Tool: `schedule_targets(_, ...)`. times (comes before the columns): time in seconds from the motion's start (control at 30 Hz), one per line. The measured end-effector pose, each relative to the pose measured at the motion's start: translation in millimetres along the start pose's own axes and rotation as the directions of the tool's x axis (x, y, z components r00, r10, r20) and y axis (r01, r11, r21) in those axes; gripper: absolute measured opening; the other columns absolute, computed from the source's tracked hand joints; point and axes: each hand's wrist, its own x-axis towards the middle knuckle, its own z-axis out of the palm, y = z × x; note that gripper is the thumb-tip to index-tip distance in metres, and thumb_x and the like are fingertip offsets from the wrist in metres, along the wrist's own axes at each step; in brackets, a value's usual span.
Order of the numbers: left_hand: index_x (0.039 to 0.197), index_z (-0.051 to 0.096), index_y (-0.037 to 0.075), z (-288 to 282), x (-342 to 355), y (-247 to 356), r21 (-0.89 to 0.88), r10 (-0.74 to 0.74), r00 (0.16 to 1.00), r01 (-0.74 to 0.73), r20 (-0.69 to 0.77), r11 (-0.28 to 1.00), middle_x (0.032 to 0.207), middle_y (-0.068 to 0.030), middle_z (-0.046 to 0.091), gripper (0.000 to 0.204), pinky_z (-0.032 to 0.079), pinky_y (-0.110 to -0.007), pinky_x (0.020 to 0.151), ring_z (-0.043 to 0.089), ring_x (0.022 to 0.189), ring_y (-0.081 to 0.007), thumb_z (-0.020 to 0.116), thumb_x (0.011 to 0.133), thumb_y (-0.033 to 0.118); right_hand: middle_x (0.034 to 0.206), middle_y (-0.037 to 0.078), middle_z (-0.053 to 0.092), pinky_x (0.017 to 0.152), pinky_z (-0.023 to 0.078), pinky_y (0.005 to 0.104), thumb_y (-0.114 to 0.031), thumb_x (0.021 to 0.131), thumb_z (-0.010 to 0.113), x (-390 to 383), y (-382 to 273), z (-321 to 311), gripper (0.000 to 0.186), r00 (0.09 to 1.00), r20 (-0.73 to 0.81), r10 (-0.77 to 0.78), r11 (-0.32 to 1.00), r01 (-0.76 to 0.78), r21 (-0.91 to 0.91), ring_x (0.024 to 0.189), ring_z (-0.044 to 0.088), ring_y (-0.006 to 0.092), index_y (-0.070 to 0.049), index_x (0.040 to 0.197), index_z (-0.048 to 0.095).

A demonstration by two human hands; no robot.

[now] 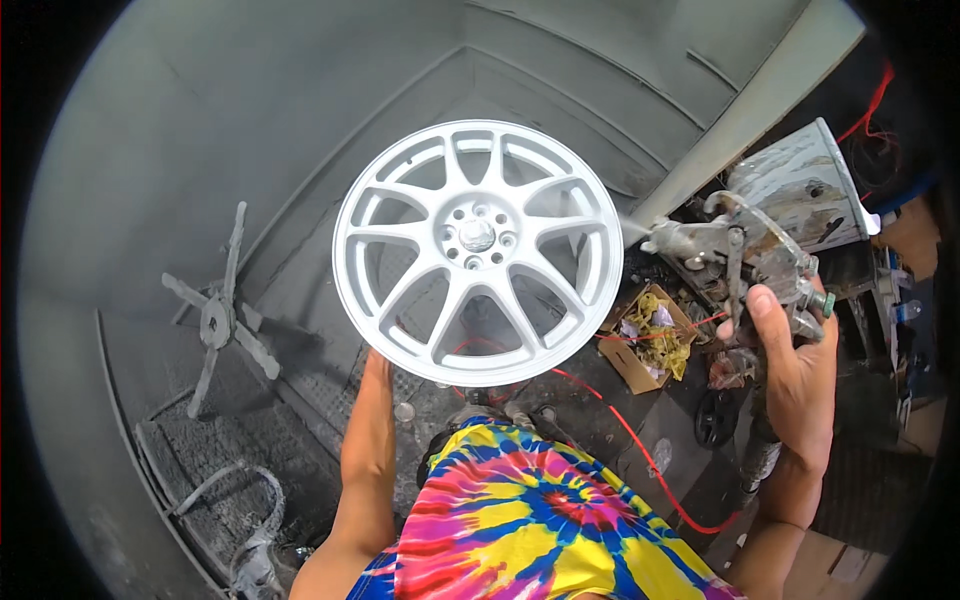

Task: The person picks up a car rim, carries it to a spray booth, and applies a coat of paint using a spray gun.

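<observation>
A white multi-spoke car wheel rim is held up in front of me, its face toward me. My left forearm reaches up under the rim's lower left edge. The left hand is hidden behind the rim, so its fingers and grip do not show. To the right, my right hand is closed round a paint-crusted spray gun. The gun's nozzle points left at the rim's right edge, a short gap away, and a pale mist comes out of it.
Grey booth walls stand behind and left. A four-armed metal stand is at left, above a coated hose fitting. A red hose crosses the floor. At right are a cardboard box with crumpled waste and a paint-smeared metal container.
</observation>
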Motion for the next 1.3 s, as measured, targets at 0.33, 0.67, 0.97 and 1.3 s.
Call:
schedule_targets(0.33, 0.14, 0.055, 0.014, 22.2, -65.4, -49.1, -0.138, -0.039, 0.995, 0.026, -0.091, 0.99, 0.125, -0.0058, 0.069, 0.068, 0.061, -0.046, 0.083, 0.07, 0.108, -0.0234, 0.041, 0.104, 0.07, 0.096, 0.001, 0.07, 0.075, 0.051, 0.0254, -0.018, 0.103, 0.068, -3.4, -13.4, -0.9, 0.034, 0.997, 0.052, 0.052, 0.99, -0.045, -0.131, 0.078, 0.064, 0.0081, -0.001, 0.133, 0.063)
schedule_targets(0.67, 0.143, 0.054, 0.014, 55.4, -115.9, -76.0, -0.229, -0.009, 0.98, -0.038, -0.199, 0.973, 0.128, -0.0062, 0.068, 0.07, 0.061, -0.047, 0.085, 0.07, 0.112, -0.0243, 0.041, 0.104, 0.07, 0.089, 0.0, 0.066, 0.072, 0.049, 0.0261, -0.031, 0.105, 0.069, 72.1, -16.1, 11.9, 0.032, 0.971, 0.135, -0.199, 0.968, 0.216, -0.126, 0.075, 0.061, 0.0081, -0.001, 0.112, 0.067)
schedule_targets(0.97, 0.15, 0.049, 0.017, 70.7, -168.2, -98.4, -0.228, -0.094, 0.987, 0.062, -0.132, 0.972, 0.135, -0.0049, 0.066, 0.077, 0.061, -0.042, 0.087, 0.068, 0.117, -0.0249, 0.033, 0.104, 0.076, 0.092, 0.0, 0.066, 0.071, 0.049, 0.0268, -0.038, 0.104, 0.069, 122.2, -11.9, 47.3, 0.036, 0.905, 0.251, -0.345, 0.913, 0.385, -0.136, 0.076, 0.064, 0.0078, -0.002, 0.11, 0.068)
schedule_targets(1.3, 0.159, 0.039, 0.018, 87.9, -187.3, -138.5, -0.323, -0.218, 0.976, 0.201, -0.017, 0.925, 0.158, -0.0103, 0.048, 0.094, 0.048, -0.062, 0.106, 0.047, 0.145, -0.0364, 0.033, 0.096, 0.087, 0.086, 0.003, 0.07, 0.068, 0.053, 0.0249, -0.034, 0.103, 0.071, 47.8, -41.0, 35.4, 0.037, 0.854, 0.497, -0.154, 0.982, 0.188, -0.02, 0.073, 0.066, 0.0084, 0.0, 0.115, 0.066)
